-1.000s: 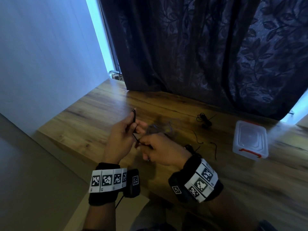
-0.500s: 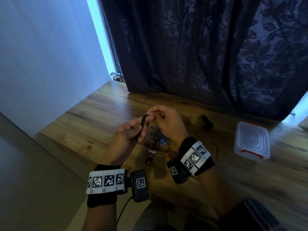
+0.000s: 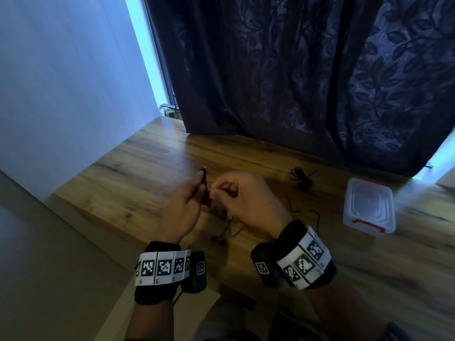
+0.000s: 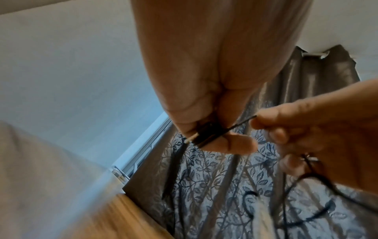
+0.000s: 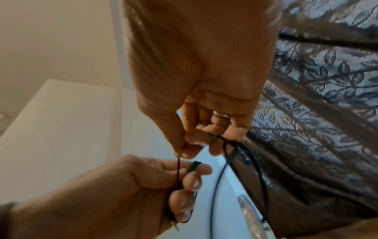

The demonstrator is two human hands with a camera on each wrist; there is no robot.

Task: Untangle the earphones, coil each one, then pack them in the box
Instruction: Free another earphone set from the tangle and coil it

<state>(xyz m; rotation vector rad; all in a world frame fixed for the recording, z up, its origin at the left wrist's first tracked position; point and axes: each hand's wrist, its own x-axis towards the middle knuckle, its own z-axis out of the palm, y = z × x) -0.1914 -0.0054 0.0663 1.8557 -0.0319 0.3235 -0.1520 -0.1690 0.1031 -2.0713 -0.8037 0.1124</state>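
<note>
My left hand (image 3: 189,193) pinches a small coil of black earphone cable (image 3: 203,179) between thumb and fingers above the wooden table (image 3: 128,183). In the left wrist view the coil (image 4: 206,137) sits under the thumb, plug end sticking out. My right hand (image 3: 236,193) pinches the same cable's free strand (image 5: 178,166) close beside the left. More cable (image 5: 245,158) hangs from its fingers, and earbuds (image 3: 220,239) dangle to the table. A second black earphone bundle (image 3: 301,178) lies further back. The clear plastic box (image 3: 369,205) with red clips sits at the right, lid on.
A dark leaf-patterned curtain (image 3: 307,82) hangs behind the table. A pale wall (image 3: 61,82) stands at the left. Loose black cable (image 3: 317,217) trails on the wood between my right wrist and the box. The table's near edge runs under my wrists.
My right hand circled up over the left hand and has come back down beside it, laying cable onto the coil. The left hand stayed almost still, holding the coil.
</note>
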